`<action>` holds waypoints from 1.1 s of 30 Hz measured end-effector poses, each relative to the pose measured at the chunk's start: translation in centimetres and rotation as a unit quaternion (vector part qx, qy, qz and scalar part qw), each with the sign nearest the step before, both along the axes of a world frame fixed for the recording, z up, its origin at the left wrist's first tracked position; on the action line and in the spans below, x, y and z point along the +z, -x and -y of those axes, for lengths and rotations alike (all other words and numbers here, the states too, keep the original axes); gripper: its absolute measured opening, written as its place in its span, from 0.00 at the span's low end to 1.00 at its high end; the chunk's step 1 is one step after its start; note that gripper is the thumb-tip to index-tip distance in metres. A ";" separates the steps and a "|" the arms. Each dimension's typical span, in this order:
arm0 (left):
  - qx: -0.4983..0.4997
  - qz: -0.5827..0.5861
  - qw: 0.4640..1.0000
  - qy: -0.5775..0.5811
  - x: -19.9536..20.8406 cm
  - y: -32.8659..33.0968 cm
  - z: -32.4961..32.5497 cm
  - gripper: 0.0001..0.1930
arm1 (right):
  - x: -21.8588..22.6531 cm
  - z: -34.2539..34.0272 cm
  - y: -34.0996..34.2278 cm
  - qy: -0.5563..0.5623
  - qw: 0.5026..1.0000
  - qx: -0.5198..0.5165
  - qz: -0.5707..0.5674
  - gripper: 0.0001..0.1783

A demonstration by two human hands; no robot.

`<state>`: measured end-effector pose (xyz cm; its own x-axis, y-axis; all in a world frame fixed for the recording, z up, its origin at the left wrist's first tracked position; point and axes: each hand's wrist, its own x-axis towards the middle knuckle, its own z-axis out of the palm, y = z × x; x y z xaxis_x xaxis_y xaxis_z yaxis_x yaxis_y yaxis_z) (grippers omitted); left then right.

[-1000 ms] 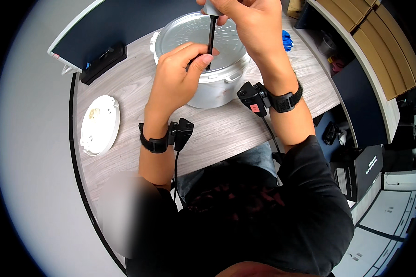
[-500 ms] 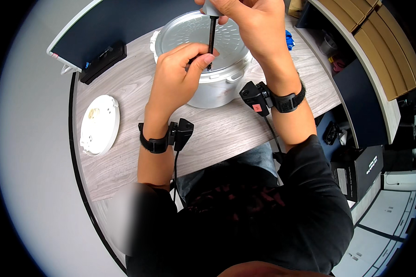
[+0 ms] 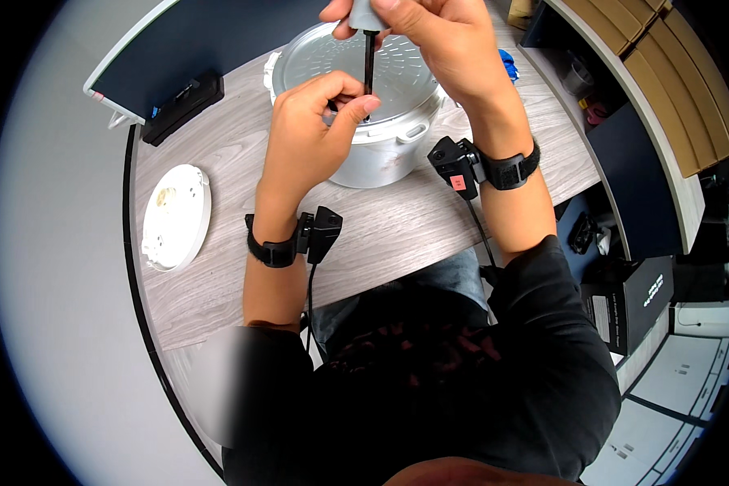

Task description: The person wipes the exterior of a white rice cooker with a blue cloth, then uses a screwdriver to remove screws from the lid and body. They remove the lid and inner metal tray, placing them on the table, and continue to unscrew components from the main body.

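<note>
A screwdriver [image 3: 369, 61] stands upright over the near rim of a round appliance [image 3: 373, 160] with a silver body, a white rim and a dimpled metal disc on top. My right hand [image 3: 449, 40] grips the grey handle near the upper edge of the picture. Lower down, my left hand [image 3: 309, 121] is closed, its thumb and forefinger pinched about the black shaft near the tip. A small dark thing shows between the left fingers, too hidden to name. The tip meets the rim; any screw there is too small to make out.
A white round cover [image 3: 178, 219] lies on the wood-grain table [image 3: 381, 243] to the left. Behind it sits a black case [image 3: 182, 109] against a dark panel. Something blue [image 3: 507, 66] is beyond my right wrist. Shelves with cardboard boxes [image 3: 680, 89] stand at the right.
My right hand has shifted slightly and its fingers have changed position around the screwdriver's handle. The left hand remains almost in place at the shaft.
</note>
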<state>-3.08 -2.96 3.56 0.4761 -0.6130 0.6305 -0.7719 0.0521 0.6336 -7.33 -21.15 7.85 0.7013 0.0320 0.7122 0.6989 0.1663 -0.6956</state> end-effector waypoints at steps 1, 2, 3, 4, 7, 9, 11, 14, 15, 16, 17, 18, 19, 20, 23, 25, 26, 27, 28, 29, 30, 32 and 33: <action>0.002 0.002 1.000 0.003 0.0 0.0 0.0 0.06 | -0.1 0.0 -0.2 0.010 1.000 0.012 -0.004 0.21; 0.002 -0.004 1.000 0.006 0.0 0.0 0.0 0.07 | -0.2 -0.1 -0.4 0.020 0.999 0.024 -0.009 0.20; 0.001 -0.009 1.000 0.008 0.0 0.0 -0.1 0.07 | -0.3 -0.5 -0.3 -0.003 1.000 0.025 -0.015 0.20; -0.001 -0.014 1.000 0.011 0.0 0.0 -0.1 0.07 | -0.1 -1.2 0.2 -0.025 0.999 0.025 -0.022 0.19; 0.013 0.002 1.000 0.002 0.0 0.0 0.0 0.08 | -0.9 -1.2 -0.8 -0.037 0.999 0.025 -0.026 0.16; 0.019 0.005 1.000 -0.001 0.0 0.0 0.0 0.08 | -0.9 -1.3 -0.9 -0.033 0.999 0.014 -0.030 0.14; 0.017 0.006 1.000 -0.005 0.1 0.0 -0.1 0.08 | -0.8 -1.2 -0.8 0.018 0.998 -0.054 -0.015 0.12; -0.009 -0.030 1.000 0.006 0.2 -0.1 -0.3 0.05 | -0.4 -0.7 -0.5 0.028 0.997 -0.063 -0.019 0.12; -0.027 -0.064 0.997 0.021 0.0 -0.1 -0.2 0.05 | -0.4 -0.5 -0.4 0.020 0.998 -0.050 -0.024 0.12; -0.046 -0.099 0.993 0.037 -0.2 -0.1 -0.1 0.05 | -0.3 -0.3 -0.5 0.035 0.998 -0.055 -0.004 0.18; -0.042 -0.086 0.995 0.019 -0.2 -0.2 -0.2 0.06 | -0.3 -0.5 -0.4 -0.002 0.999 -0.032 -0.007 0.18; -0.038 -0.073 0.997 0.001 -0.2 -0.4 -0.4 0.06 | -0.2 -0.8 -0.2 -0.040 0.999 -0.008 -0.010 0.18; -0.035 -0.061 0.997 -0.017 -0.2 -0.5 -0.4 0.07 | -0.1 -1.1 -0.1 -0.078 0.997 0.015 -0.014 0.18; -0.037 -0.073 0.997 -0.009 -0.3 -0.6 -0.4 0.06 | -0.2 -0.9 -0.2 -0.072 0.997 0.034 -0.003 0.19; -0.031 -0.089 0.995 0.010 -0.7 -0.5 -0.2 0.06 | -0.6 -0.6 -0.4 -0.047 0.998 0.052 -0.004 0.19; -0.013 -0.072 0.997 0.014 -0.6 -0.3 0.0 0.06 | -0.4 -0.9 -0.1 -0.019 0.999 0.006 -0.049 0.18; -0.003 -0.061 0.998 0.012 -0.5 -0.1 0.1 0.06 | -0.4 -1.2 -0.2 -0.020 0.999 -0.026 -0.032 0.18; 0.008 -0.050 0.999 0.010 -0.3 0.1 0.2 0.07 | -0.5 -1.6 -0.5 -0.021 0.998 -0.058 -0.015 0.18; 0.020 -0.039 0.999 0.008 -0.1 0.2 0.2 0.07 | -0.6 -2.0 -0.6 -0.021 0.996 -0.088 0.003 0.18; 0.021 -0.037 0.999 0.002 0.0 0.3 0.1 0.07 | -0.3 -1.9 -0.3 0.012 0.993 -0.114 -0.012 0.19; 0.021 -0.036 0.999 -0.004 0.1 0.3 0.0 0.07 | 0.2 -1.7 0.2 0.045 0.989 -0.140 -0.026 0.19; 0.006 -0.005 1.000 -0.022 0.4 0.1 -0.3 0.08 | 1.0 -1.6 0.9 0.074 0.983 -0.161 -0.046 0.19; -0.008 0.024 0.999 -0.035 0.6 -0.3 -0.8 0.08 | 1.3 -1.7 1.2 0.070 0.984 -0.156 -0.052 0.20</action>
